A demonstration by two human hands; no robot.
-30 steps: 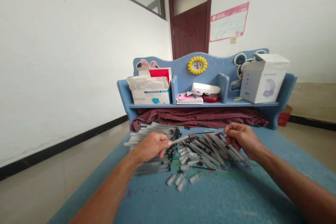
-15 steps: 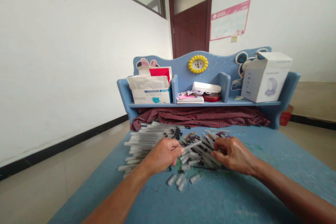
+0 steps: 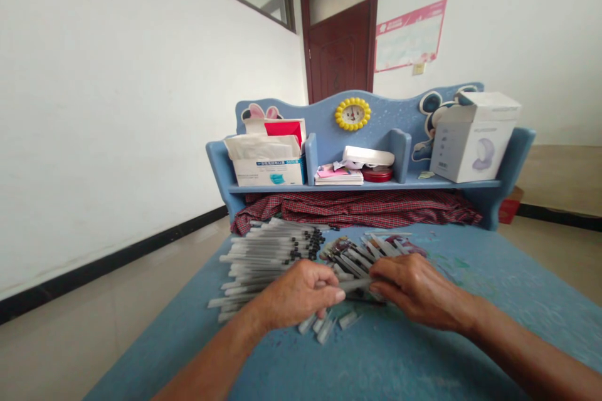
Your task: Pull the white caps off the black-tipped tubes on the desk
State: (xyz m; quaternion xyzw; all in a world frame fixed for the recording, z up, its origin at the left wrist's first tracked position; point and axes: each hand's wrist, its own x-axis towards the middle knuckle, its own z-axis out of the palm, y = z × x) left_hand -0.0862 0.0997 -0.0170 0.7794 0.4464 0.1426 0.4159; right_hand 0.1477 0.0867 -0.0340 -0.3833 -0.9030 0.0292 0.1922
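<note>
Your left hand [image 3: 301, 294] and right hand [image 3: 416, 291] meet low over the blue desk [image 3: 423, 357], fingertips almost touching, with one clear pen barrel [image 3: 356, 285] held level between them. The left thumb and fingers pinch its left end; the right fingers are drawn in narrowly on its right end, and what else they may enclose is hidden. A second ago the two hands were well apart and farther from you, the left holding the barrel tilted up and the right a thin dark rod; half a second ago they had closed the gap, and now both have come nearer to you and lower, to the near edge of the loose pile of parts [image 3: 364, 249]. That pile lies just beyond the knuckles, unchanged. To its left the stack of finished pens [image 3: 268, 257] lies with black tips pointing right, as before. A few short clear caps [image 3: 324, 324] lie on the desk just below the left hand. Far across the desk a plaid cloth [image 3: 376, 208] is bunched under the blue shelf [image 3: 376, 187], which bears a mask box [image 3: 270, 169] on the left, a yellow clock [image 3: 352, 114] at centre and a white carton [image 3: 473, 138] on the right, all in place.
</note>
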